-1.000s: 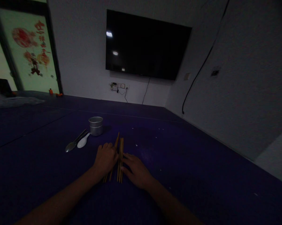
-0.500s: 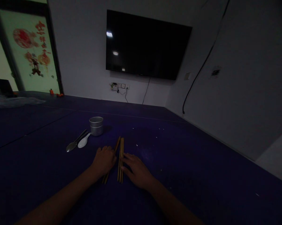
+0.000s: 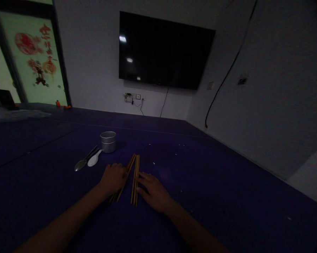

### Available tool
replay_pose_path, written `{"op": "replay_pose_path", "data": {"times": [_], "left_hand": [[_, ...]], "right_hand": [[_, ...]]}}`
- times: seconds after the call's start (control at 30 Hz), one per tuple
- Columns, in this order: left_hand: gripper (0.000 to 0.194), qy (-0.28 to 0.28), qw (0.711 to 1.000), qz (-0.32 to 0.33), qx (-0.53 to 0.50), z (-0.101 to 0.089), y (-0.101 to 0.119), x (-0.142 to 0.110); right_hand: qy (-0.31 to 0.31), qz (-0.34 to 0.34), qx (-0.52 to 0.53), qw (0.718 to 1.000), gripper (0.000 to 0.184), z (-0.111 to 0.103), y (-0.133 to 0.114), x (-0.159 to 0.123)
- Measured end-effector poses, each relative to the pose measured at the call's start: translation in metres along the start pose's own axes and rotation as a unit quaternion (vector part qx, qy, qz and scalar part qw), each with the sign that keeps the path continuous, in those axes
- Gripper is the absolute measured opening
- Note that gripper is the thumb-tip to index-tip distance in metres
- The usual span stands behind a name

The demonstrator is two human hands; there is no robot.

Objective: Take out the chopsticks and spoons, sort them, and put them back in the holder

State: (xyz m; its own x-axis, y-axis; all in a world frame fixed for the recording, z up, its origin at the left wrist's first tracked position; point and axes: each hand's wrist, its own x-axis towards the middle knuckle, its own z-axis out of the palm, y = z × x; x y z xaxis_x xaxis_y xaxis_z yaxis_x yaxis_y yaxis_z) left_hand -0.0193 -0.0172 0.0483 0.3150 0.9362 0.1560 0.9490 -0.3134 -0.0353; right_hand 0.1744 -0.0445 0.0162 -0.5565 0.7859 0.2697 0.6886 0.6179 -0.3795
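Note:
Two groups of wooden chopsticks lie on the dark blue surface, their far ends close together and their near ends spread apart. My left hand is curled over the left chopsticks and hides their middle. Beside the right chopsticks rests my right hand, its fingers stretched out and the fingertips touching them. Further left and back are a metal cup, a white spoon and a metal spoon. Something thin and dark lies along the metal spoon's handle.
The dark blue surface reaches to the walls, with small white bits scattered on it. A large screen hangs on the back wall above sockets. A black cable runs down the right wall. Clear plastic sheeting lies far left.
My left hand has shifted a little left, and the near ends of the left chopsticks have swung left with it. The right chopsticks' near ends moved slightly left; my right hand is almost unmoved.

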Motion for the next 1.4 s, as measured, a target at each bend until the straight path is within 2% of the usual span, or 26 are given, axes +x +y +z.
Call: {"op": "replay_pose_path", "data": {"times": [0.3, 0.77, 1.07, 1.4], "left_hand": [[0.041, 0.006, 0.999, -0.048, -0.013, 0.004, -0.001, 0.001], [0.036, 0.029, 0.999, 0.023, -0.026, 0.017, 0.011, 0.0], [0.035, 0.035, 0.998, -0.003, -0.057, 0.022, 0.013, 0.003], [0.036, 0.051, 0.997, -0.035, -0.04, 0.023, 0.016, 0.007]], "right_hand": [[0.0, 0.001, -0.005, 1.0, 0.043, 0.004, 0.003, 0.0], [-0.016, -0.01, -0.003, 1.0, 0.044, 0.002, 0.003, 0.001], [-0.017, -0.012, -0.002, 1.0, 0.046, 0.001, 0.003, 0.0], [-0.039, 0.002, -0.006, 0.999, 0.046, 0.003, 0.007, 0.007]]}}
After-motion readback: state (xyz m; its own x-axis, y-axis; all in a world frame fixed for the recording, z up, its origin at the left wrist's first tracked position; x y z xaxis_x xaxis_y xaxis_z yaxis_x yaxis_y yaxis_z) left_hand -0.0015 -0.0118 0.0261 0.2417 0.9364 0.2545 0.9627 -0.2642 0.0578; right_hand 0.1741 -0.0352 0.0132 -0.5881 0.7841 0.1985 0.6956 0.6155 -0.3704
